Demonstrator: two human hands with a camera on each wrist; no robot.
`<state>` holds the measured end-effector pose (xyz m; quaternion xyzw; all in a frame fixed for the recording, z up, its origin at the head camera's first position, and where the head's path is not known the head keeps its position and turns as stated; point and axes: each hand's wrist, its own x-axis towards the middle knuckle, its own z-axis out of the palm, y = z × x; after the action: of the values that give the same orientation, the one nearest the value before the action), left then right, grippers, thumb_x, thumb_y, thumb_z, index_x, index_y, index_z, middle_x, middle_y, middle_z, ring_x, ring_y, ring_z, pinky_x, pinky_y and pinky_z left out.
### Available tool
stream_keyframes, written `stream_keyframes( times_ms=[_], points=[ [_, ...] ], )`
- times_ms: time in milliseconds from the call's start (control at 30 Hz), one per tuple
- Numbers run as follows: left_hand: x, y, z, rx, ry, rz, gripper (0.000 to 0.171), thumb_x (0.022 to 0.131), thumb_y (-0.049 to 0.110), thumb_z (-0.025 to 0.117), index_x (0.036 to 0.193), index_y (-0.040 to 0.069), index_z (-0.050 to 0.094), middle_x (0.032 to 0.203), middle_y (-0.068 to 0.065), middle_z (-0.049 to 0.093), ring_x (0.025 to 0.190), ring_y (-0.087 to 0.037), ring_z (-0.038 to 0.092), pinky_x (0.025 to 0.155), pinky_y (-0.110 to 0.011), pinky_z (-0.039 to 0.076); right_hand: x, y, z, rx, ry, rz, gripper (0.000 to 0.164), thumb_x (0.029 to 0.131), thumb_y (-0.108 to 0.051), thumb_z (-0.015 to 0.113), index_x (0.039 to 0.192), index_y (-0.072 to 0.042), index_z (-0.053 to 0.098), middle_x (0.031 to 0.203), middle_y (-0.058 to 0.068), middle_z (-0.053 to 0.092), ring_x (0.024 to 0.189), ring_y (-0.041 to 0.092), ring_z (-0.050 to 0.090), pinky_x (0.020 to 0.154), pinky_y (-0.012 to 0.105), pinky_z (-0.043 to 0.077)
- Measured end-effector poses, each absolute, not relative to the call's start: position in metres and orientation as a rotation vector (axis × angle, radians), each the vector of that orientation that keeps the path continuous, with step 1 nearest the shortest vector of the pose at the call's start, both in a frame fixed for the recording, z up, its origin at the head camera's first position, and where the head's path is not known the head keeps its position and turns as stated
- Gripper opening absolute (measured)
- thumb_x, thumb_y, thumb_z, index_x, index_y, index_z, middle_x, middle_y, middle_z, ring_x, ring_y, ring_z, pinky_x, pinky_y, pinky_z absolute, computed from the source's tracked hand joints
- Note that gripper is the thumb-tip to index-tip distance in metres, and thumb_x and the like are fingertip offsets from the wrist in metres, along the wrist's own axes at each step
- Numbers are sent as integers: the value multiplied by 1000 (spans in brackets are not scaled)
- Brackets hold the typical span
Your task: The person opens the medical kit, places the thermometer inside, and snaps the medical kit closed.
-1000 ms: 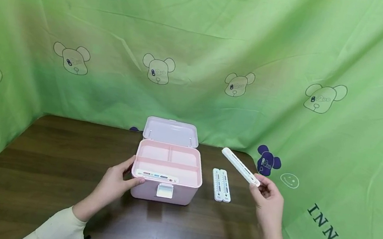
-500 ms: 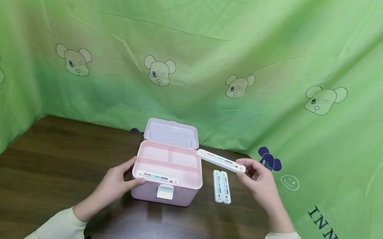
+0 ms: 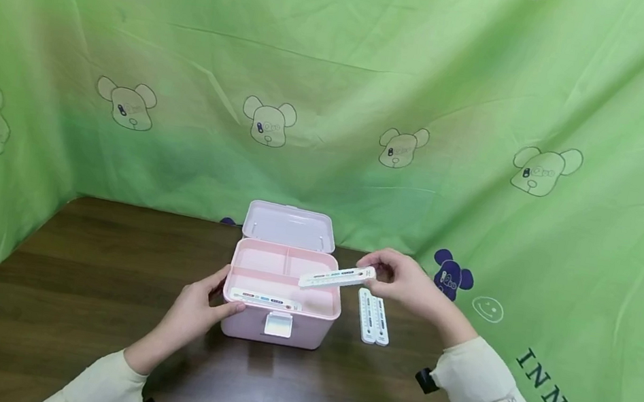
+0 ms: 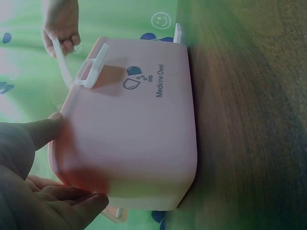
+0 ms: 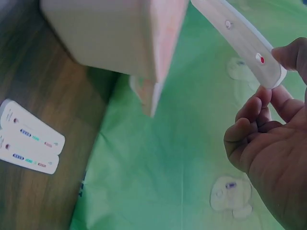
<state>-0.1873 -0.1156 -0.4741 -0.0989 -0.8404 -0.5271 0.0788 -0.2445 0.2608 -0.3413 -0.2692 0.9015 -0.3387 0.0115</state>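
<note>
White plastic between thumb and fingers: pinching one end of a slim printed stick [image 3: 336,277] with the right hand [image 3: 400,282], clearly the nearer one. Pointing its long axis leftward from that hand, tilting the free end down over the pink box [image 3: 243,322]; not showing whether touching anything inside. Gripping the box's near left corner with the left hand [image 3: 199,300]. Showing another stick [image 3: 265,300] in the front compartment [image 3: 317,301], just right of the left hand, and two matching sticks [image 3: 368,316] on the surface [image 3: 70,275], just nearer the body than the right hand.
</note>
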Motion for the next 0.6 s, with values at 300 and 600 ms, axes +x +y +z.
stream_keyframes(
  times_ms=[300,600],
  points=[
    [-188,-115,-479,-299,-2500,-1589,86,85,27,86,154,0,42,151,-17,53,133,-30,58,105,-43,52,-258,236,-348,-947,2791,-830,25,84,-6,72,108,-14,74,95,0,62,87,19,57,73,26,53],
    [-189,-116,-476,-292,-2514,-1589,88,86,29,85,155,0,40,153,-18,50,135,-30,56,107,-44,51,-266,221,-336,-1017,2786,-566,37,87,-13,75,123,-8,72,109,1,65,99,19,58,90,41,53]
  ],
)
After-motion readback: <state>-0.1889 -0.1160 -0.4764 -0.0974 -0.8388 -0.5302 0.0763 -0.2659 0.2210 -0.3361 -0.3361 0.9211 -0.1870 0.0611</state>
